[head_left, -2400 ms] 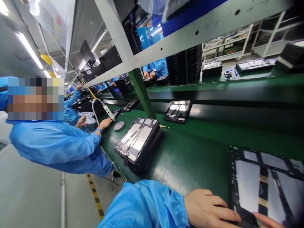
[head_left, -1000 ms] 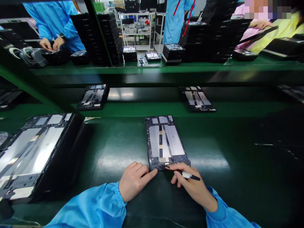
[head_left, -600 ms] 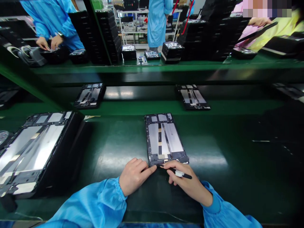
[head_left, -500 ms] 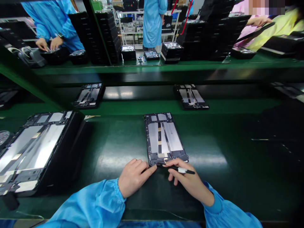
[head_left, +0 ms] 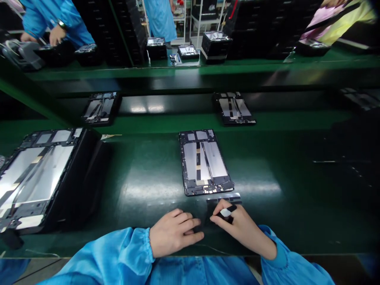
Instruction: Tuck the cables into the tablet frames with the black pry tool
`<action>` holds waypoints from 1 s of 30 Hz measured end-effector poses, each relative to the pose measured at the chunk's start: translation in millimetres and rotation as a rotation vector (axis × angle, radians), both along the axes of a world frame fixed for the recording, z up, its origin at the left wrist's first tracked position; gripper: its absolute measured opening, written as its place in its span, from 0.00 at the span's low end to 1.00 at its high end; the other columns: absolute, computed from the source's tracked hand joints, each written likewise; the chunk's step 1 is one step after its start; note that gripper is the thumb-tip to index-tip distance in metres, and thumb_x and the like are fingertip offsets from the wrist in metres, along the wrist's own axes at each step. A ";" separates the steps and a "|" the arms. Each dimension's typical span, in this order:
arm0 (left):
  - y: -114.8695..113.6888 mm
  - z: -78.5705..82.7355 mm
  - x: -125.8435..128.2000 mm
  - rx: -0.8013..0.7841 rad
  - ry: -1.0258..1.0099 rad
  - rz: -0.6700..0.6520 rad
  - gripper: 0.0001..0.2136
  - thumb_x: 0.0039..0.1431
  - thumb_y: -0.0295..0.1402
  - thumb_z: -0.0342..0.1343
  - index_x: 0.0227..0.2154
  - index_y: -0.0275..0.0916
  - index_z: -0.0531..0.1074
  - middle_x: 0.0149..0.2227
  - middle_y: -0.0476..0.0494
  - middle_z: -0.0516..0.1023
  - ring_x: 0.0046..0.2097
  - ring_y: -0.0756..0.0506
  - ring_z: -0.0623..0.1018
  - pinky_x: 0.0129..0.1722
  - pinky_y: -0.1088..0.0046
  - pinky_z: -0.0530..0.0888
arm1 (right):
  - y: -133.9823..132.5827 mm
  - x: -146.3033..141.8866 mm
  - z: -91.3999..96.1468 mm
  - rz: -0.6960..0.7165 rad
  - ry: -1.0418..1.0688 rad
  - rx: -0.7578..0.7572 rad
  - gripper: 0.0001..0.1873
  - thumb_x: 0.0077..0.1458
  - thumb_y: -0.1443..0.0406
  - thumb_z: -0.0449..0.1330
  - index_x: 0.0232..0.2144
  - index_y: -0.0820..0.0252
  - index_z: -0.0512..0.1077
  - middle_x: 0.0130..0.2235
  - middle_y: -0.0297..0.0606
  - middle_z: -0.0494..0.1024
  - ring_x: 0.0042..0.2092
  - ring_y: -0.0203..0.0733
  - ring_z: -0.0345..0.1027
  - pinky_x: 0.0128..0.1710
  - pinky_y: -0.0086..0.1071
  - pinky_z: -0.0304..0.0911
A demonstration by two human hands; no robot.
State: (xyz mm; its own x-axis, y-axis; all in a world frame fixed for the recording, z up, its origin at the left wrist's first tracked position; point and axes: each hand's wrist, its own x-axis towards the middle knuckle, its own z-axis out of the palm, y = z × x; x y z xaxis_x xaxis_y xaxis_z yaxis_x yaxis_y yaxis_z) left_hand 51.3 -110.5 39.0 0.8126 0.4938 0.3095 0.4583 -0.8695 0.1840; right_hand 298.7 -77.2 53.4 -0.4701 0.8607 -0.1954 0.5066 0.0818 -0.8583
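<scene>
An opened tablet (head_left: 212, 158), its silvery inside facing up, lies on the green bench in front of me. My left hand (head_left: 176, 232) rests palm down near the bench edge, fingers stretched out and holding nothing. Between the fingers of my right hand (head_left: 242, 227) is a slim black tool (head_left: 226, 213) with a white band; its kind and tip cannot be made out. Just beyond that hand, below the tablet's near edge, lies a shiny strip (head_left: 227, 196) with dark patches. Neither hand touches the tablet.
A tall stack of opened tablets (head_left: 69, 182) stands at my left. Two more tablets (head_left: 101, 107), (head_left: 234, 107) lie on the lower strip behind. Dark stacks (head_left: 252, 33) and a co-worker in a blue gown (head_left: 59, 23) are across the bench. A green post (head_left: 38, 95) slants at left.
Both hands have drawn back from the tablet's near edge toward me. My right hand still holds the black tool, now angled differently. The shiny strip now shows, and the view has tilted down.
</scene>
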 end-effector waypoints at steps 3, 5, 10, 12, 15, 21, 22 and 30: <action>0.3 -1.6 1.4 0.004 -0.014 0.004 0.12 0.66 0.27 0.53 0.50 0.44 0.71 0.49 0.45 0.75 0.47 0.45 0.72 0.41 0.70 0.67 | 3.4 -5.3 4.3 0.055 0.002 0.010 0.06 0.59 0.63 0.60 0.30 0.56 0.70 0.30 0.33 0.77 0.33 0.41 0.73 0.34 0.32 0.65; 0.6 -1.9 2.3 -0.004 -0.016 0.000 0.12 0.66 0.27 0.53 0.51 0.44 0.71 0.49 0.45 0.75 0.47 0.45 0.72 0.41 0.69 0.67 | 4.0 -8.1 3.1 0.068 0.008 -0.004 0.06 0.59 0.63 0.61 0.30 0.56 0.70 0.30 0.32 0.76 0.33 0.41 0.72 0.34 0.32 0.64; -0.9 -0.4 2.9 -0.019 -0.037 0.007 0.12 0.66 0.27 0.53 0.50 0.44 0.71 0.50 0.46 0.75 0.47 0.46 0.72 0.41 0.69 0.67 | 7.3 -5.6 -1.6 0.016 0.203 -0.221 0.12 0.60 0.57 0.59 0.29 0.57 0.69 0.28 0.34 0.76 0.29 0.40 0.73 0.29 0.32 0.67; -0.1 1.1 1.2 -0.028 -0.049 0.006 0.12 0.66 0.27 0.53 0.50 0.44 0.72 0.50 0.46 0.75 0.46 0.46 0.72 0.41 0.70 0.68 | 16.9 -3.3 2.9 -0.053 0.339 -0.318 0.16 0.60 0.52 0.58 0.28 0.57 0.67 0.27 0.35 0.77 0.28 0.39 0.74 0.27 0.31 0.69; 9.0 4.8 -4.3 -0.034 -0.072 0.042 0.12 0.68 0.27 0.51 0.51 0.43 0.71 0.49 0.44 0.75 0.45 0.47 0.73 0.40 0.70 0.69 | 42.5 -5.5 16.9 -0.157 0.408 -0.279 0.19 0.55 0.49 0.62 0.27 0.58 0.65 0.28 0.36 0.78 0.28 0.39 0.75 0.26 0.29 0.71; 41.8 7.5 -14.4 0.114 -0.172 0.250 0.09 0.69 0.27 0.49 0.45 0.38 0.72 0.44 0.43 0.78 0.42 0.46 0.73 0.38 0.70 0.69 | 88.3 -31.6 28.9 -0.072 0.281 -0.304 0.19 0.52 0.51 0.63 0.29 0.58 0.64 0.21 0.33 0.77 0.27 0.42 0.78 0.22 0.28 0.70; 44.5 6.1 -15.1 0.130 -0.170 0.248 0.08 0.69 0.27 0.49 0.45 0.37 0.73 0.44 0.43 0.78 0.42 0.46 0.73 0.38 0.70 0.69 | 91.4 -35.4 26.5 -0.050 0.264 -0.310 0.18 0.53 0.51 0.63 0.29 0.58 0.64 0.21 0.33 0.77 0.26 0.42 0.78 0.21 0.27 0.69; 44.8 -3.8 -17.1 0.097 -0.177 0.245 0.08 0.68 0.27 0.50 0.46 0.37 0.72 0.45 0.44 0.78 0.43 0.46 0.73 0.39 0.69 0.69 | 95.6 -41.3 12.3 -0.021 0.236 -0.369 0.15 0.54 0.53 0.61 0.30 0.58 0.64 0.20 0.31 0.76 0.26 0.42 0.78 0.21 0.27 0.69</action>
